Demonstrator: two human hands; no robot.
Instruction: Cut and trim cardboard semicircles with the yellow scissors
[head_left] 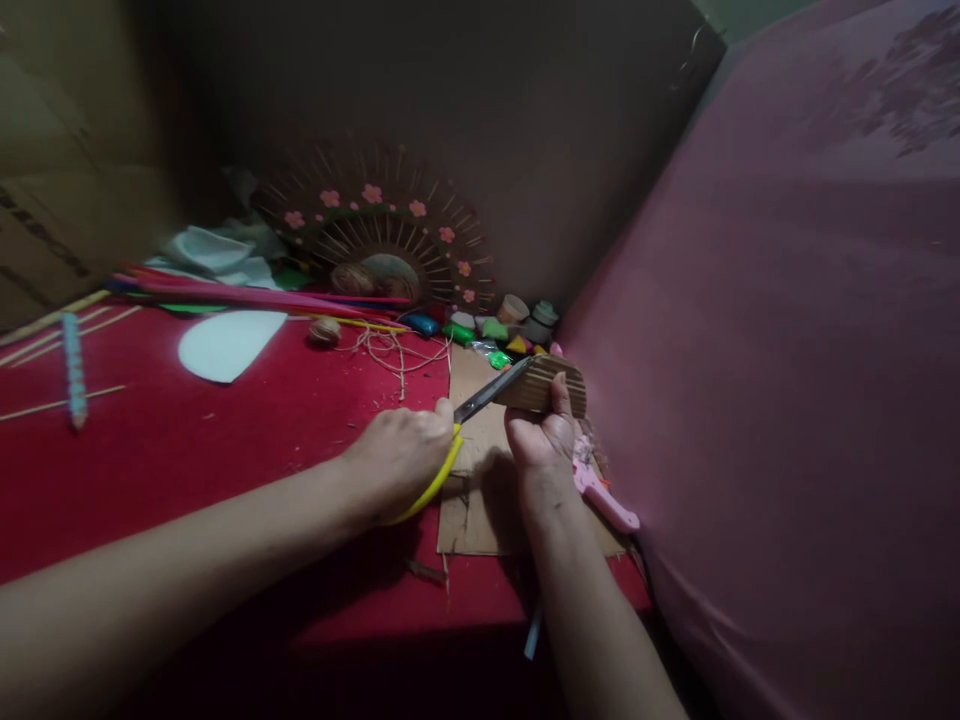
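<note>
My left hand (401, 455) grips yellow-handled scissors (480, 400), their blades pointing right and up against a piece of ridged corrugated cardboard (551, 382). My right hand (541, 432) holds that cardboard piece from below, thumb on its near face. Both hands hover over a flat brown cardboard sheet (472, 520) lying on the red cloth (187, 450).
A pink glue gun (604, 495) lies right of my right hand. Behind are small coloured clay packets (480, 330), twine (394, 350), a sunburst stick decoration with pink flowers (382, 235), coloured sticks (240, 295), a white foam shape (225, 343). A pink cloth wall (787, 350) rises on the right.
</note>
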